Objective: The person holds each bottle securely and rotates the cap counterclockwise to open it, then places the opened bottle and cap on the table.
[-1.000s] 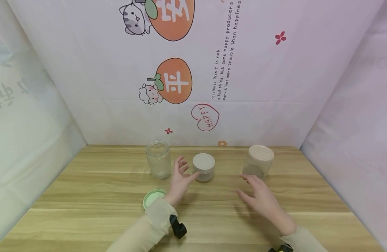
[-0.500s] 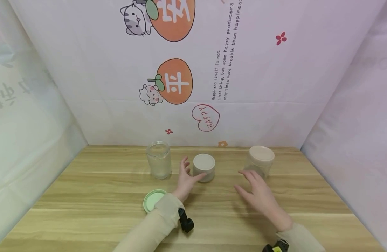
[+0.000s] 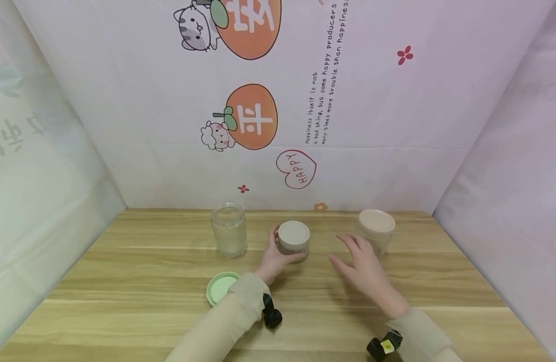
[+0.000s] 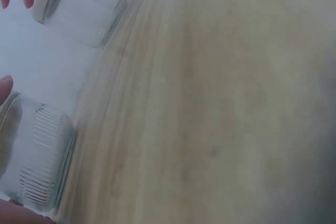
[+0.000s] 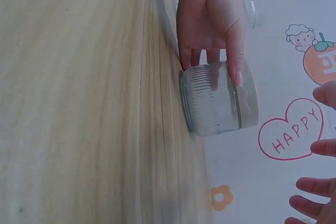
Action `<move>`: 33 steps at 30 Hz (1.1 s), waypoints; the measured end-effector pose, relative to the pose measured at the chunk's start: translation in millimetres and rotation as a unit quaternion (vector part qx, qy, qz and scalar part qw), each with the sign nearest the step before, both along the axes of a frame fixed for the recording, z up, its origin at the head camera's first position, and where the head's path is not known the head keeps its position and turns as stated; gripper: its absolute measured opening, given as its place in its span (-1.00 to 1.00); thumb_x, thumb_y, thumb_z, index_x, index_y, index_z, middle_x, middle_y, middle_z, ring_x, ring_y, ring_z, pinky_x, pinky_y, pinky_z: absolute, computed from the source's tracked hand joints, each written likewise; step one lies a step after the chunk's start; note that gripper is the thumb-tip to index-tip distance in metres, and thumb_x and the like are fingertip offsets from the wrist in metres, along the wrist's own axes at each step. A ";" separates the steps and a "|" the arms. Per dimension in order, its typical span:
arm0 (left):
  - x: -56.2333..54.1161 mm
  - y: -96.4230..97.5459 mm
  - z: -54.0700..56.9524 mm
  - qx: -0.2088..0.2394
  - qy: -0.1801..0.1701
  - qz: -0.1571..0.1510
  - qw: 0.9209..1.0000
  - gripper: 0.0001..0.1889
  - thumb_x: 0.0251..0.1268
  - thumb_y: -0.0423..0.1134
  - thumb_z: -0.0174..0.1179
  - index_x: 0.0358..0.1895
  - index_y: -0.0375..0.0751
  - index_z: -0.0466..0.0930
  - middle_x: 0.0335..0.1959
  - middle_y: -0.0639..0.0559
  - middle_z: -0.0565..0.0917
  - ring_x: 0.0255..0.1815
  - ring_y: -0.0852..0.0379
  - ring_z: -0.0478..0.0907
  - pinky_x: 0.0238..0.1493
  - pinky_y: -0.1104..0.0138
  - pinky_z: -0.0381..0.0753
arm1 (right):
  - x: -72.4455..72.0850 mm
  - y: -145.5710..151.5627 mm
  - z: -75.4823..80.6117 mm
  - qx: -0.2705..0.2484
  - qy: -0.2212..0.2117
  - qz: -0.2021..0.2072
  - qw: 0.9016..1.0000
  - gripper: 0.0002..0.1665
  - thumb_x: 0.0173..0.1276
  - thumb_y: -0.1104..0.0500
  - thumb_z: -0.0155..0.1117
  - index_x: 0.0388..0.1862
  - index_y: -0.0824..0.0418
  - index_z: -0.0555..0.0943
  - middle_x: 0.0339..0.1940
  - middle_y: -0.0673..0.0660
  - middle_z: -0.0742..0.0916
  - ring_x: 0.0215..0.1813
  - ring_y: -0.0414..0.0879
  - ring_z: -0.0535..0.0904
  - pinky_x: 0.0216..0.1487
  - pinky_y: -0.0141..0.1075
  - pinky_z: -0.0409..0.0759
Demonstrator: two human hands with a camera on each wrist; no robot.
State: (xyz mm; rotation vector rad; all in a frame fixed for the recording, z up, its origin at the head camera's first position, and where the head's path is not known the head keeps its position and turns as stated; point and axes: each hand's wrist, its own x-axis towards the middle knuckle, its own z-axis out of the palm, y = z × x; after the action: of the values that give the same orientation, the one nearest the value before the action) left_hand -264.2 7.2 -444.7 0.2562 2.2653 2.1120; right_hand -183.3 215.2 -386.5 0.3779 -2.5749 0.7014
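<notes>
Near the middle of the far half of the table (image 3: pixel 318 327), a squat ribbed glass jar (image 3: pixel 293 242) stands upright, its pale lid (image 3: pixel 294 232) facing straight up. Height and width look alike, so no long side shows; the axis through lid and base is vertical.

With 12 o'clock toward the back wall (image 3: pixel 373 151) and the squat jar as centre, the left hand (image 3: pixel 275 261) comes in from about 7 o'clock and holds the jar: fingers curve around its 9 o'clock side, and the thumb crosses the near face, reaching up to the lid's rim in the right wrist view.

At about 4 o'clock, the right hand (image 3: pixel 365 269) is spread wide, thumb and fingers well apart with nothing between them, the tips aimed toward the squat jar. Whether it touches the larger lidded jar (image 3: pixel 377 229) behind it, at 3 o'clock, I cannot tell.

At 9 o'clock an open-topped glass jar (image 3: pixel 229 231) stands upright, near the left hand. Toward 8 o'clock lies a green lid (image 3: pixel 220 287), partly covered by the left sleeve (image 3: pixel 219 324). A strip of wood separates the squat jar from the wall; boards stretch wide toward 5 and 6 o'clock.
</notes>
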 end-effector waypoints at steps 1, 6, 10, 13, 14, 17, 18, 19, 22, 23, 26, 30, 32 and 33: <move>-0.3 0.7 -0.3 -0.002 0.003 -0.001 1.000 0.13 -0.19 -0.36 0.51 0.47 -0.12 -0.09 0.43 -0.24 0.13 0.44 -0.23 0.08 0.44 -0.13 -0.01 | -1.8 -0.6 -0.1 0.000 0.000 0.000 1.000 -0.40 0.26 0.04 0.29 0.20 0.32 0.45 0.13 0.38 0.52 0.18 0.30 0.41 0.14 0.18 0.43; -2.9 4.1 -2.1 -0.008 0.023 0.003 1.000 0.11 -0.21 -0.38 0.51 0.45 -0.18 -0.06 0.37 -0.24 0.24 0.38 -0.21 0.18 0.42 -0.08 0.09 | -11.1 -2.4 -2.0 0.002 -0.012 -0.001 1.000 -0.37 0.28 0.01 0.27 0.23 0.32 0.42 0.17 0.40 0.49 0.22 0.32 0.36 0.18 0.20 0.39; -3.1 5.3 -1.8 -0.002 0.035 0.000 0.999 0.09 -0.21 -0.42 0.49 0.44 -0.21 -0.05 0.33 -0.24 0.29 0.35 -0.21 0.23 0.40 -0.07 0.13 | -18.5 -3.4 -4.5 0.001 -0.026 -0.003 1.000 -0.33 0.29 -0.03 0.25 0.27 0.30 0.39 0.20 0.41 0.46 0.24 0.31 0.34 0.19 0.20 0.38; -2.8 5.8 -1.3 -0.003 0.039 -0.001 0.999 0.08 -0.20 -0.45 0.48 0.43 -0.21 -0.04 0.32 -0.25 0.29 0.35 -0.21 0.23 0.40 -0.07 0.14 | -23.6 -5.2 -6.3 -0.003 -0.034 -0.004 0.999 -0.32 0.29 -0.05 0.25 0.28 0.29 0.38 0.21 0.42 0.45 0.24 0.32 0.34 0.18 0.20 0.39; -2.8 5.8 -1.0 -0.004 0.038 0.000 0.999 0.08 -0.20 -0.45 0.48 0.44 -0.22 -0.04 0.32 -0.25 0.30 0.35 -0.21 0.23 0.40 -0.06 0.14 | -25.3 -6.0 -7.0 -0.004 -0.037 -0.005 0.999 -0.31 0.29 -0.05 0.25 0.28 0.29 0.38 0.21 0.42 0.45 0.24 0.32 0.34 0.18 0.20 0.39; -3.0 6.2 -1.7 -0.012 0.038 0.003 0.999 0.08 -0.19 -0.45 0.48 0.44 -0.24 -0.05 0.32 -0.26 0.30 0.34 -0.22 0.24 0.39 -0.08 0.16 | -30.2 -9.0 -8.2 -0.008 -0.044 -0.006 0.999 -0.30 0.28 -0.06 0.25 0.29 0.28 0.38 0.22 0.43 0.45 0.25 0.32 0.34 0.19 0.20 0.39; -3.4 6.3 -2.1 -0.013 0.038 0.004 0.999 0.08 -0.20 -0.45 0.48 0.44 -0.25 -0.04 0.32 -0.26 0.30 0.34 -0.23 0.24 0.39 -0.08 0.16 | -31.6 -10.2 -8.2 -0.009 -0.045 -0.005 0.999 -0.30 0.28 -0.06 0.26 0.29 0.29 0.38 0.22 0.43 0.45 0.25 0.32 0.34 0.19 0.20 0.39; -3.6 6.1 -2.1 -0.014 0.036 0.005 0.999 0.08 -0.20 -0.45 0.48 0.44 -0.25 -0.04 0.32 -0.26 0.30 0.34 -0.23 0.24 0.39 -0.07 0.15 | -33.2 -11.5 -8.3 -0.010 -0.045 -0.004 0.999 -0.30 0.28 -0.06 0.26 0.29 0.29 0.38 0.22 0.44 0.45 0.25 0.32 0.35 0.19 0.20 0.39; -4.8 6.1 -3.5 -0.014 0.036 0.007 0.999 0.06 -0.19 -0.45 0.48 0.44 -0.28 -0.03 0.32 -0.26 0.31 0.34 -0.23 0.24 0.39 -0.08 0.14 | -37.8 -16.1 -8.4 -0.013 -0.040 0.002 0.999 -0.31 0.27 -0.04 0.27 0.27 0.30 0.39 0.20 0.45 0.46 0.23 0.33 0.36 0.18 0.20 0.40; -5.1 6.2 -3.6 -0.014 0.035 0.009 0.999 0.06 -0.19 -0.45 0.48 0.43 -0.27 -0.01 0.32 -0.25 0.31 0.34 -0.23 0.24 0.40 -0.07 0.13 | -39.2 -17.6 -8.7 -0.014 -0.039 0.005 0.999 -0.31 0.26 -0.03 0.27 0.27 0.31 0.40 0.19 0.45 0.47 0.22 0.34 0.37 0.17 0.19 0.40; -5.0 6.8 -3.0 -0.014 0.034 0.012 0.999 0.04 -0.18 -0.44 0.48 0.43 -0.28 0.02 0.32 -0.24 0.33 0.34 -0.21 0.25 0.40 -0.06 0.14 | -43.2 -21.9 -10.1 -0.014 -0.039 0.012 0.999 -0.32 0.26 -0.02 0.28 0.26 0.32 0.40 0.17 0.45 0.47 0.20 0.34 0.39 0.15 0.19 0.42; -4.3 7.2 -1.2 -0.019 0.035 0.019 0.999 0.01 -0.19 -0.42 0.50 0.40 -0.30 0.08 0.30 -0.24 0.36 0.31 -0.20 0.29 0.37 -0.04 0.20 | -46.0 -27.1 -9.9 -0.014 -0.044 0.018 0.999 -0.31 0.26 -0.04 0.27 0.26 0.32 0.40 0.18 0.45 0.47 0.20 0.34 0.39 0.14 0.20 0.42; -4.0 6.8 -0.7 -0.021 0.029 0.022 0.999 -0.01 -0.20 -0.41 0.50 0.39 -0.30 0.11 0.29 -0.24 0.37 0.30 -0.19 0.30 0.36 -0.03 0.22 | -46.4 -29.2 -8.0 -0.013 -0.046 0.018 0.999 -0.30 0.27 -0.06 0.26 0.26 0.31 0.39 0.19 0.45 0.46 0.21 0.35 0.39 0.15 0.21 0.42; -3.8 6.5 -0.2 -0.023 0.027 0.023 0.999 -0.02 -0.19 -0.40 0.50 0.38 -0.30 0.12 0.28 -0.23 0.38 0.30 -0.19 0.31 0.35 -0.03 0.24 | -46.6 -30.0 -6.9 -0.015 -0.050 0.019 0.998 -0.30 0.27 -0.06 0.26 0.27 0.30 0.39 0.20 0.45 0.45 0.22 0.35 0.38 0.16 0.21 0.41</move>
State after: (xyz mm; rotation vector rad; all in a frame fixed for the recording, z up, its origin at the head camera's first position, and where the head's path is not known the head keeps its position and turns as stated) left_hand -268.0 13.7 -444.9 0.2649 2.3683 2.0968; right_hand -229.8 185.2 -393.4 0.3915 -2.6536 0.7898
